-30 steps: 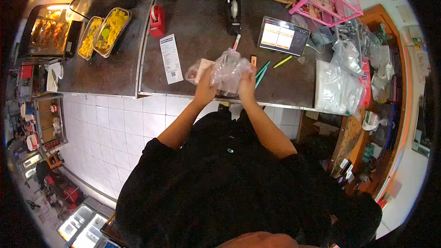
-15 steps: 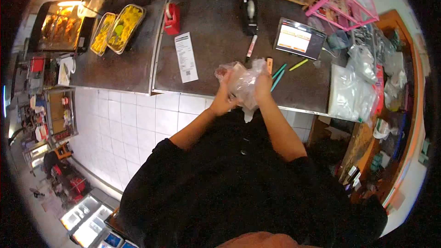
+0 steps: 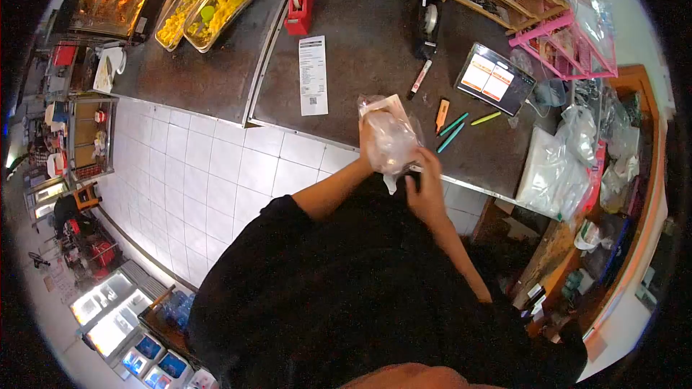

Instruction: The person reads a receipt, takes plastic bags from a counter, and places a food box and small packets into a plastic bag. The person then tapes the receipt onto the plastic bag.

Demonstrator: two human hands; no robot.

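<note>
In front of my chest is a clear plastic bag with something pale inside that I cannot make out. My left hand grips it along its left side, fingers mostly hidden behind the plastic. At the bag's lower right edge is my right hand, its thumb and fingers apart and the fingertips close to or touching the plastic. An orange highlighter, teal pens and a yellow-green pen lie just beyond on the dark counter.
A printed receipt, a red tape dispenser, a black tape dispenser, a marker and a tablet are on the counter. Trays of yellow food stand left. Plastic bags lie at the right edge.
The bag has turned more upright. My right hand has let go of its upper right side and moved down to its lower right edge; my left hand still holds it. The view has shifted.
</note>
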